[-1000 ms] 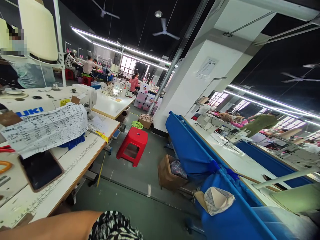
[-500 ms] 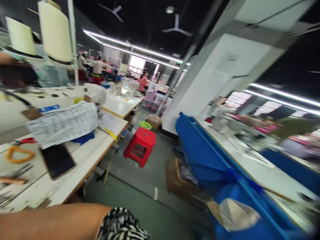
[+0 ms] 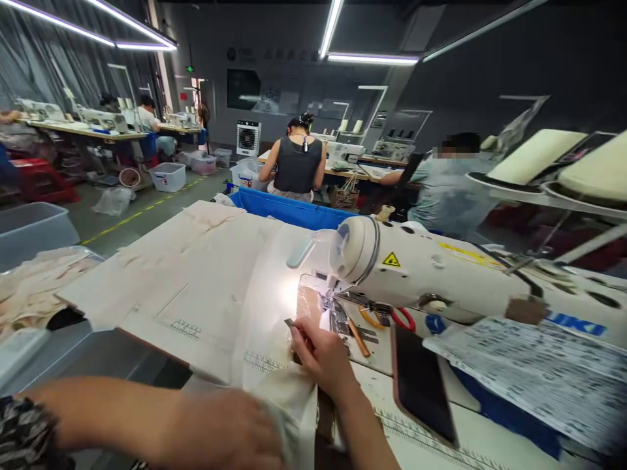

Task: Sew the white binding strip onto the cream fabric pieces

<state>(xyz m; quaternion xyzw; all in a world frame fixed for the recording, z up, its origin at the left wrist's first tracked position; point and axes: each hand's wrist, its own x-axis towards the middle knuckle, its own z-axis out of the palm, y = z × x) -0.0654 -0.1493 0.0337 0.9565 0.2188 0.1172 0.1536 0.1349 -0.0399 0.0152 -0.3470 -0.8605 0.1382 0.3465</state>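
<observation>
A white sewing machine point(image 3: 431, 267) stands on the pale work table point(image 3: 196, 281), its lamp lighting the needle area. A strip of cream fabric point(image 3: 274, 339) runs from the needle toward me. My right hand point(image 3: 318, 352) rests on the fabric just in front of the needle, fingers pinched on a small dark metal tool point(image 3: 290, 323). My left hand point(image 3: 220, 431) is low at the near edge, blurred, closed on the near end of the fabric. Scissors with red and orange handles point(image 3: 386, 318) lie under the machine arm.
A dark phone point(image 3: 421, 385) and a printed sheet point(image 3: 533, 372) lie on the table at right. Thread cones point(image 3: 533, 156) stand behind the machine. A blue bin point(image 3: 289, 207) sits beyond the table, a person in a black top behind it. Clear tubs of cloth stand at left.
The view swung left from the aisle with the red stool and blue bins to the sewing machine. Both hands, unseen before, are now on the fabric by the needle.
</observation>
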